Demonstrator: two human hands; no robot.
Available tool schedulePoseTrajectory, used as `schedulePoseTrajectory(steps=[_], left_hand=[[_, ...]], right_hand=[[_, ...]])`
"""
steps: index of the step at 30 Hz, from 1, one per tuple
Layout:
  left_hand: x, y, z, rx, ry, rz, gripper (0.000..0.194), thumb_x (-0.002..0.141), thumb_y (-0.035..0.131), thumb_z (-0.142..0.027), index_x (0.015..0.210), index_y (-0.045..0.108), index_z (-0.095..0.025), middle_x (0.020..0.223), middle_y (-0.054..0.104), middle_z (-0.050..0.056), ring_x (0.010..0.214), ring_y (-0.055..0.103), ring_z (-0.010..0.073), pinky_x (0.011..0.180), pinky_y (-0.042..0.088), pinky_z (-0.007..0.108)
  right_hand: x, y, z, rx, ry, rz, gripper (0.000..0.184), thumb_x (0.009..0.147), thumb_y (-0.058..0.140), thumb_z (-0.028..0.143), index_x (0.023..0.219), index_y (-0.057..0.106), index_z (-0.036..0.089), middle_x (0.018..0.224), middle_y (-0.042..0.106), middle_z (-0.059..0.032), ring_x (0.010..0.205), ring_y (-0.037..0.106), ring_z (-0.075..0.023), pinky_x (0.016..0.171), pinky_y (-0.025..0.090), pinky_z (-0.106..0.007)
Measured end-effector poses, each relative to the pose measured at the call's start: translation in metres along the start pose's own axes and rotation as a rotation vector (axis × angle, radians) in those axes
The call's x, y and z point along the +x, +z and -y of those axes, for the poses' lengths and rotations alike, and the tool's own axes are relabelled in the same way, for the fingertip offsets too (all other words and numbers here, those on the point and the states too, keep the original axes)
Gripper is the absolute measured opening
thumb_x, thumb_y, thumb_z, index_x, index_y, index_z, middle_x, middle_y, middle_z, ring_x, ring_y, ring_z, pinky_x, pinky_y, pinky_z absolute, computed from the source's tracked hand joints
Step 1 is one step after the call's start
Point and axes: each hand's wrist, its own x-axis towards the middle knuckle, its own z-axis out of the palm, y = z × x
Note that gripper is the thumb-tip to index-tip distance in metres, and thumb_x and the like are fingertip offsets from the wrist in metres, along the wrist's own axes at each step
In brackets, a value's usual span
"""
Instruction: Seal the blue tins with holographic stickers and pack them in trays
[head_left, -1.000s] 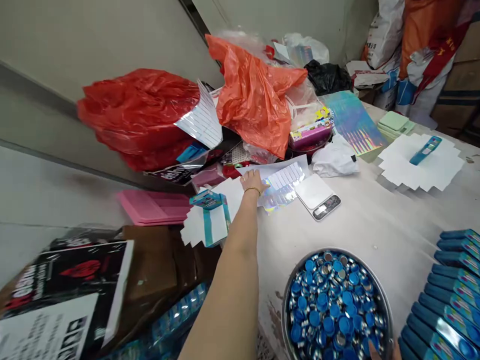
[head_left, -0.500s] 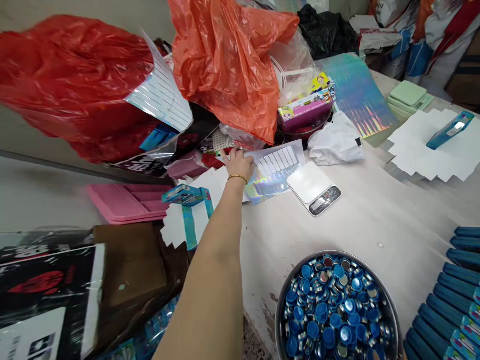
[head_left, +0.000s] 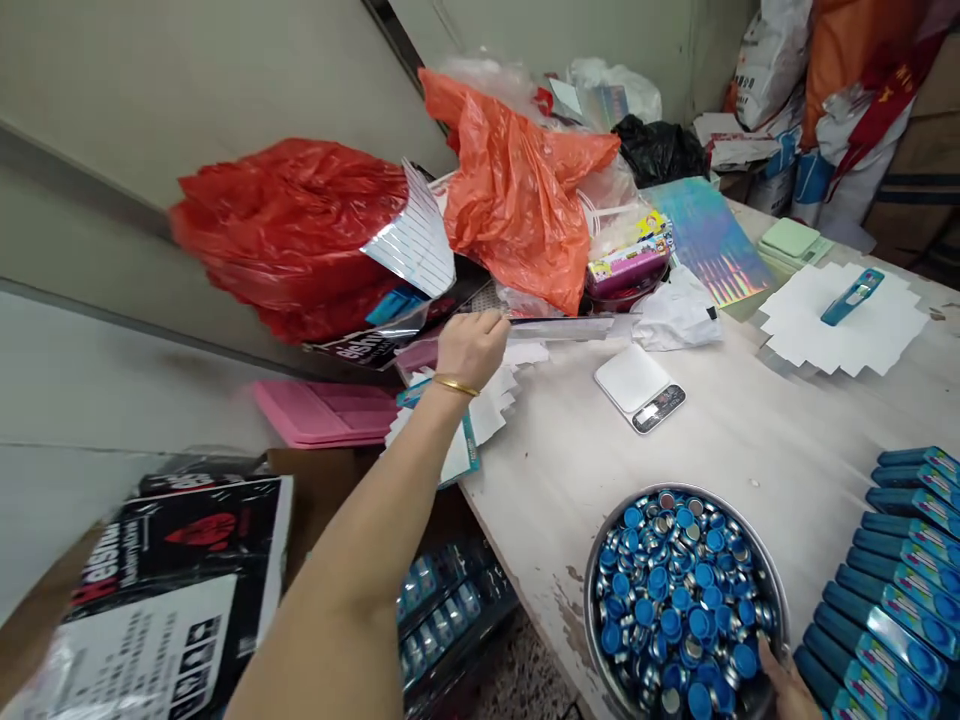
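My left hand (head_left: 472, 352), with a gold bangle at the wrist, is closed on the near end of a sticker sheet (head_left: 566, 329), which shows nearly edge-on. Beneath it lie white stepped-edge cards (head_left: 491, 405) and a teal box, partly covered by my forearm. At the bottom right, my right hand (head_left: 789, 690) is at the rim of a round metal bowl (head_left: 592, 600); most of its fingers are out of sight. Inside the bowl is a heap of small silver tins with blue tops (head_left: 679, 600).
A digital scale (head_left: 641, 388) lies mid-table. Teal boxes (head_left: 885, 590) stand in a row at the right. Farther back are white cards (head_left: 832, 335) under another teal box (head_left: 852, 297), a pale green scale (head_left: 791, 240) and red plastic bags (head_left: 300, 230). Pink trays (head_left: 326, 412) lie left.
My left hand has lifted the sticker sheet from lying flat and tipped it edge-on. My right hand has come into view at the bowl. The camera view has shifted.
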Motion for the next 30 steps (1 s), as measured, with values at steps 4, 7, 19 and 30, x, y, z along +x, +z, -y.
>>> schedulePoseTrajectory(steps=[4,7,19,30], left_hand=[[-0.043,-0.071,-0.001,-0.038,0.095,-0.237,0.029,0.098,0.040,-0.027,0.080,0.063,-0.025,0.100,0.071,0.010,0.091,0.064,0.0271,0.082,0.046,0.044],[-0.089,-0.104,-0.037,-0.148,0.281,-0.370,0.020,0.095,0.050,-0.024,0.081,0.065,-0.029,0.096,0.073,0.005,0.085,0.065,0.0233,0.076,0.048,0.041],[-0.272,-0.062,-0.275,-0.226,0.607,-0.331,0.020,0.097,0.053,-0.017,0.079,0.062,-0.020,0.074,0.061,0.004,0.071,0.053,0.0188,0.068,0.041,0.033],[-0.362,-0.238,-0.381,-0.174,0.540,0.175,0.017,0.097,0.050,-0.013,0.096,0.066,-0.018,0.089,0.069,0.008,0.085,0.064,0.0230,0.076,0.048,0.036]], right_hand=[[0.004,0.012,-0.006,0.111,0.088,0.070,0.078,0.062,0.076,0.068,0.132,0.066,0.033,0.119,0.077,-0.0065,0.113,0.073,-0.0348,0.087,0.064,-0.049],[0.003,0.039,-0.002,0.241,0.041,0.189,0.080,0.060,0.081,0.067,0.130,0.066,0.031,0.132,0.072,-0.0075,0.123,0.068,-0.0323,0.095,0.061,-0.045],[-0.080,-0.065,-0.045,0.052,-0.100,0.204,0.097,0.060,0.081,0.075,0.141,0.056,0.028,0.160,0.045,-0.0126,0.151,0.038,-0.0307,0.122,0.033,-0.051],[-0.195,-0.286,-0.131,-0.285,-0.471,0.186,0.083,0.068,0.068,0.082,0.126,0.069,0.023,0.134,0.068,-0.0176,0.126,0.064,-0.0372,0.114,0.044,-0.057]])
